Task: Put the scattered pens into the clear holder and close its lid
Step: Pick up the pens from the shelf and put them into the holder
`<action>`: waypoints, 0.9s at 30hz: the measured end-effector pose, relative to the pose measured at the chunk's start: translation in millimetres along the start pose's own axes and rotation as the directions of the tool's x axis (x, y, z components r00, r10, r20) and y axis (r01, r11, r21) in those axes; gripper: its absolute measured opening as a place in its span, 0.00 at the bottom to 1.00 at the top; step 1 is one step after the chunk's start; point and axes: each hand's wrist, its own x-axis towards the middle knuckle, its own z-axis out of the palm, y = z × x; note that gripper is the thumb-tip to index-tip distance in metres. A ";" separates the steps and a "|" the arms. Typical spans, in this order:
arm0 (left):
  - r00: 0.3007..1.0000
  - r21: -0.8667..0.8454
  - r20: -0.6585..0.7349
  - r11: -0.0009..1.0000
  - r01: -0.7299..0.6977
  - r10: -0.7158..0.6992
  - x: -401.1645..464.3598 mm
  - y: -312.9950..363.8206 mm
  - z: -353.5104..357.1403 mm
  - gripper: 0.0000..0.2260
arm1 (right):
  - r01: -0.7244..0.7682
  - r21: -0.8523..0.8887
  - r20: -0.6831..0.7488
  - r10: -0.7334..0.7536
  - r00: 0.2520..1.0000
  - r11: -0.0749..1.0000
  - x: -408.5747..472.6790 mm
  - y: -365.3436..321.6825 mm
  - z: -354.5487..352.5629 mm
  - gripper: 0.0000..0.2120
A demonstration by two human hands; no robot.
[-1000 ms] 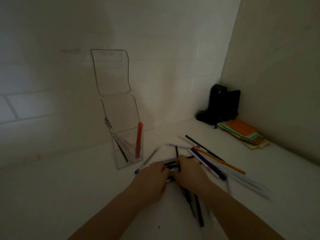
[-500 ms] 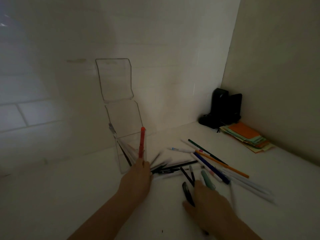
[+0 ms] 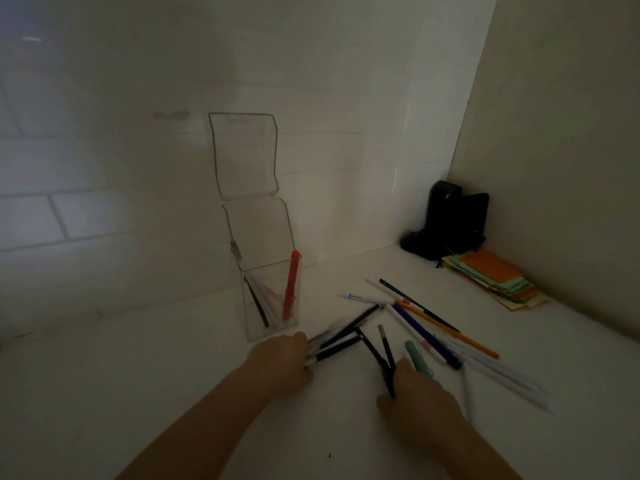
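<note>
The clear holder [image 3: 273, 323] stands against the wall with its lid [image 3: 244, 155] flipped up open. Inside it lean a red pen [image 3: 290, 289] and a few dark and pale pens. My left hand [image 3: 282, 363] lies just in front of the holder, shut on a bunch of black and grey pens [image 3: 337, 342] that fan out to the right. My right hand [image 3: 417, 398] rests on the table gripping two black pens [image 3: 382, 355] and a pale green pen [image 3: 417, 355]. More pens lie scattered to the right: blue [image 3: 427, 336], orange [image 3: 446, 327], dark green [image 3: 415, 303], white [image 3: 367, 298].
A black object [image 3: 450, 221] stands in the back right corner. A stack of coloured paper notes [image 3: 498, 278] lies beside it along the right wall. The white table [image 3: 138, 375] meets a tiled wall behind the holder.
My hands parted from the middle; the left one gathered a bunch of dark pens near the holder, and the right one drew back and closed on pens nearer to me.
</note>
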 end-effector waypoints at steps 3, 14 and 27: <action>0.994 -0.163 0.114 0.986 0.023 -0.005 -11.7 -9.8 -10.9 0.17 | -0.046 0.067 0.065 0.042 0.997 0.997 3.6 3.5 -8.0 0.13; 0.994 -0.966 -0.100 0.235 -0.110 0.054 -40.0 -25.4 -29.0 0.06 | 0.149 0.767 -0.187 -0.005 0.982 0.624 23.0 -31.8 -31.3 0.13; 0.709 -0.793 -0.610 0.289 -0.537 -0.354 -14.8 -38.9 -120.4 0.08 | 0.737 0.647 -0.648 -0.368 0.667 0.197 76.5 -193.2 -103.3 0.07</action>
